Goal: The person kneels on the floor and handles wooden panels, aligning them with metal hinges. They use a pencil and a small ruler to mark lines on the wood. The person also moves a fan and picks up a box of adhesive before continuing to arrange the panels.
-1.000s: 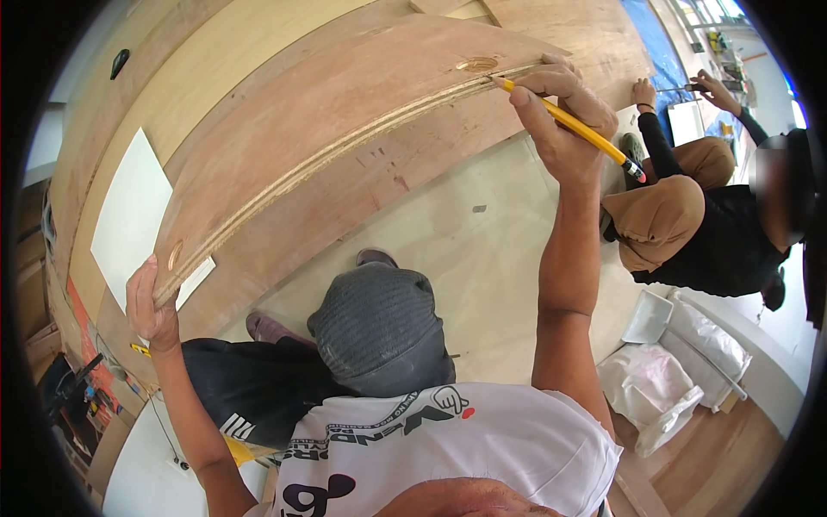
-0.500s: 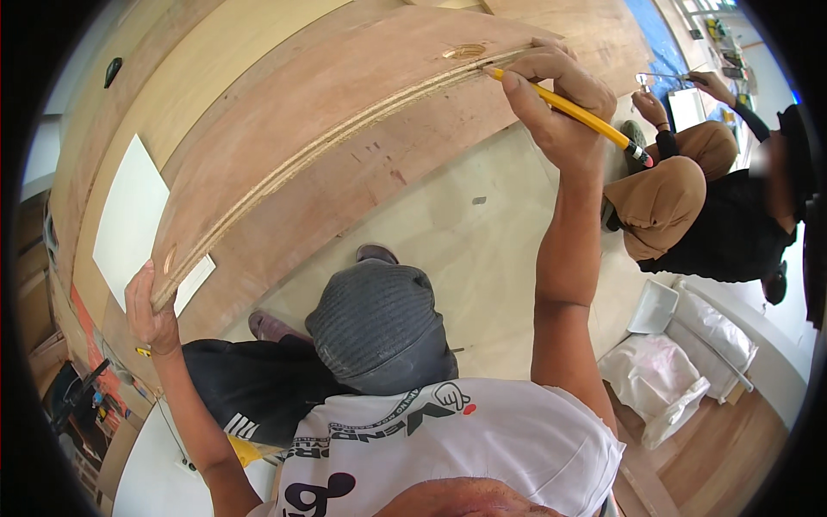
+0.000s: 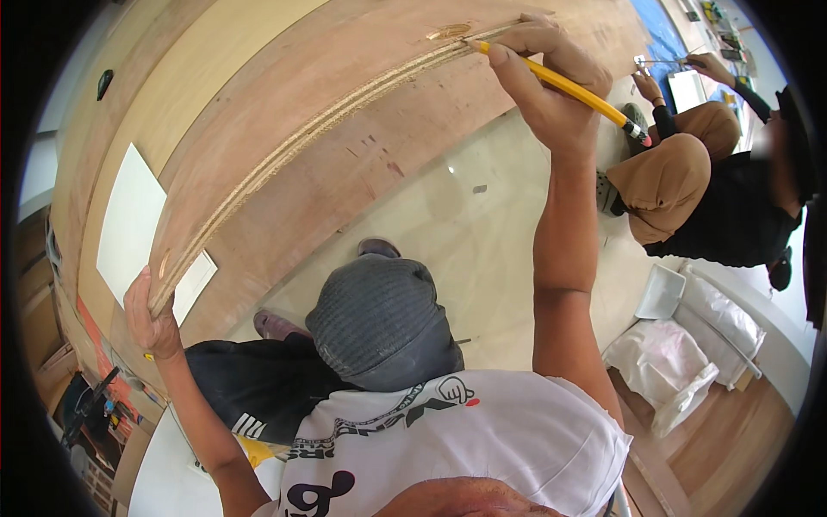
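Note:
A long wooden panel (image 3: 293, 112) with a layered, rough edge (image 3: 258, 178) stretches from the lower left to the upper middle. My left hand (image 3: 153, 317) is closed around its near left end. At the far end, my right hand (image 3: 560, 95) lies against the panel and grips a yellow pencil (image 3: 603, 109). The pencil's tip meets the panel's edge, close to an oval cut-out (image 3: 452, 33). Its eraser end points back to the right. Another slot-like hole (image 3: 164, 261) is near my left hand.
Under the panel lies a wider wooden sheet (image 3: 362, 155) with dark marks. White pieces (image 3: 129, 224) are beside my left hand. At right a person in brown trousers (image 3: 668, 185) crouches with a thin tool. White sacks (image 3: 659, 366) and a white tray (image 3: 661, 290) are at lower right.
My right hand, the pencil and the panel's far end sit slightly higher and farther left in view. Both hands keep their hold.

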Demonstrator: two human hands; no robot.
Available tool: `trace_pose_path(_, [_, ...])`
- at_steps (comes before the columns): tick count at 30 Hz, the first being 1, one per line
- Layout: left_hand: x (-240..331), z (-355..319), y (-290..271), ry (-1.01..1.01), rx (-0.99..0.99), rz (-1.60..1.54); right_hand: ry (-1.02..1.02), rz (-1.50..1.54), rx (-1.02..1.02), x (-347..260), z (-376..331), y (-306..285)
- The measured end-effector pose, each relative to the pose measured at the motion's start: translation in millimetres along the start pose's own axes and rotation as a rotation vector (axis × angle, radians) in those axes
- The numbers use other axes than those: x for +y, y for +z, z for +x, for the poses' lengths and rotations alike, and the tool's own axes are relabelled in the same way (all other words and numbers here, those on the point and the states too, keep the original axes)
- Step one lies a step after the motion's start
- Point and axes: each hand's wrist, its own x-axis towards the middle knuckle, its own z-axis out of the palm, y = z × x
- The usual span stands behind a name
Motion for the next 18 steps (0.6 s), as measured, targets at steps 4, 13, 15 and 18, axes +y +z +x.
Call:
trace_pose_path(4, [-0.7, -1.1, 0.1, 0.016, 0.003, 0.010, 0.151, -0.112, 0.006, -6.4, -3.6, 1.3])
trace_pose_path(13, [-2.2, -3.1, 1.4, -0.006, 0.010, 0.039, 0.113, -0.045, 0.039, 3.8, -3.3, -2.9])
trace_pose_path(15, [-2.6, -2.3, 0.5, -0.003, -0.001, 0.041, 0.087, -0.097, 0.072, 6.5, -4.9, -1.3])
trace_pose_path(18, [-0.6, -1.4, -1.4, -0.017, -0.018, 0.057, 0.153, -0.127, 0.078, 1.9, -4.7, 0.4])
